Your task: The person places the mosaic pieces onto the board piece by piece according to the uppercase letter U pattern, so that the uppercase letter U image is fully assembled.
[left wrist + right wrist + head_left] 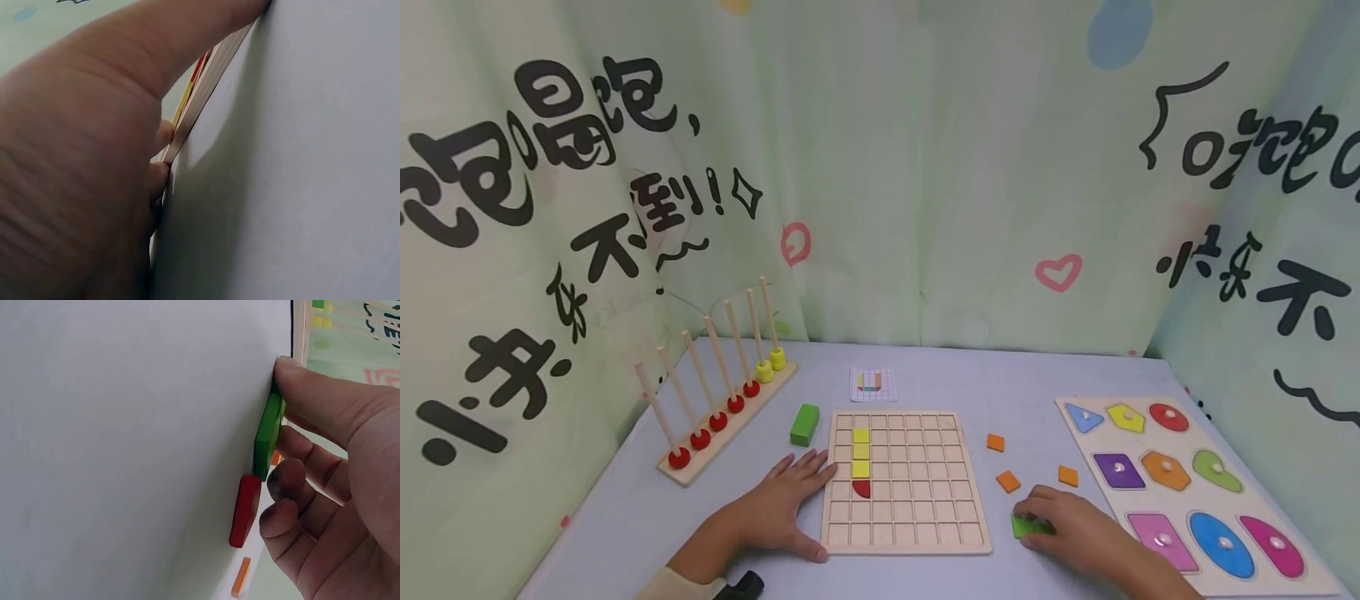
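My left hand (pixel 786 508) lies with fingers spread at the left edge of a wooden grid board (pixel 917 492). Its thumb and fingers touch that edge, also seen as the board's side (pixel 209 87) in the left wrist view. Three yellow squares (pixel 861 452) stand in a column on the board, with a red rounded piece (pixel 862 489) below them. To the right of the board, my right hand (pixel 1075 529) pinches a flat green piece (pixel 269 434) at the tabletop. Close by its fingers is a red piece (pixel 245 512), hidden in the head view.
Several orange squares (pixel 1008 481) lie right of the board. A green block (pixel 805 425) and a small pattern card (pixel 873 384) lie behind my left hand and the board. At left stands a peg rack with beads (pixel 722 421); at right, a shape puzzle board (pixel 1213 525).
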`<action>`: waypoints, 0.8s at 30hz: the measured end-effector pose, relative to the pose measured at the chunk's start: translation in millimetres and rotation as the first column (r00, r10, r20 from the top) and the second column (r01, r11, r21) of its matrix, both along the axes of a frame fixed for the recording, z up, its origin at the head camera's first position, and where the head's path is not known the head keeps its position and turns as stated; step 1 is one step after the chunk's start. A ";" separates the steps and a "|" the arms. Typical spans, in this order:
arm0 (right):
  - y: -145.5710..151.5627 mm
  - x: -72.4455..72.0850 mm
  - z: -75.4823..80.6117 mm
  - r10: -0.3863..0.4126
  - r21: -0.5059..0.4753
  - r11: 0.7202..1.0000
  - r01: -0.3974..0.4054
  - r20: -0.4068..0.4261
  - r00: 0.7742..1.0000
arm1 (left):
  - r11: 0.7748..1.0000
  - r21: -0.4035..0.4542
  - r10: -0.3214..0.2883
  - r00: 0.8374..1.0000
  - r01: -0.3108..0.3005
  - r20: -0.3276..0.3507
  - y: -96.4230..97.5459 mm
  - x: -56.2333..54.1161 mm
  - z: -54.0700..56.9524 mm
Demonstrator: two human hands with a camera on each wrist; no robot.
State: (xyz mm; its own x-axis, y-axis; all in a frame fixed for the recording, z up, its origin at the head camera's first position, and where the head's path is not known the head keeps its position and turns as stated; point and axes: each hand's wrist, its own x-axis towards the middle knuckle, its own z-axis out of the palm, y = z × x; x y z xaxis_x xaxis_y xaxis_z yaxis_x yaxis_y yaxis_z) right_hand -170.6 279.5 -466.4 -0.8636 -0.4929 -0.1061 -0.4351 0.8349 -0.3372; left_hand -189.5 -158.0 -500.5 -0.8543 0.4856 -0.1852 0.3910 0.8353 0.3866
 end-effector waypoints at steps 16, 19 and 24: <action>-5.7 -5.5 3.8 0.086 0.056 0.995 -0.084 -0.045 0.995 | 1.000 0.006 -0.012 1.000 0.012 -0.008 -0.9 -1.0 0.8; -7.5 -8.7 6.4 0.119 0.064 0.991 -0.115 -0.069 0.990 | 1.000 0.008 -0.016 1.000 0.016 -0.008 -0.7 -1.7 1.1; -15.7 -12.2 11.8 0.146 0.060 0.988 -0.141 -0.088 0.985 | 1.000 0.007 -0.014 1.000 0.014 0.003 -1.3 -1.1 3.0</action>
State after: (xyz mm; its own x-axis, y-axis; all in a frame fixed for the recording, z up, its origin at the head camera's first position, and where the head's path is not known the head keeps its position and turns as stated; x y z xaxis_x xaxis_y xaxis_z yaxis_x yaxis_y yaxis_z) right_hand -182.8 263.8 -454.5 -0.7917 -0.6080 -0.0587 -0.5787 0.7774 -0.2466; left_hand -190.6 -159.3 -497.6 -0.8470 0.4988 -0.1840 0.4016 0.8270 0.3934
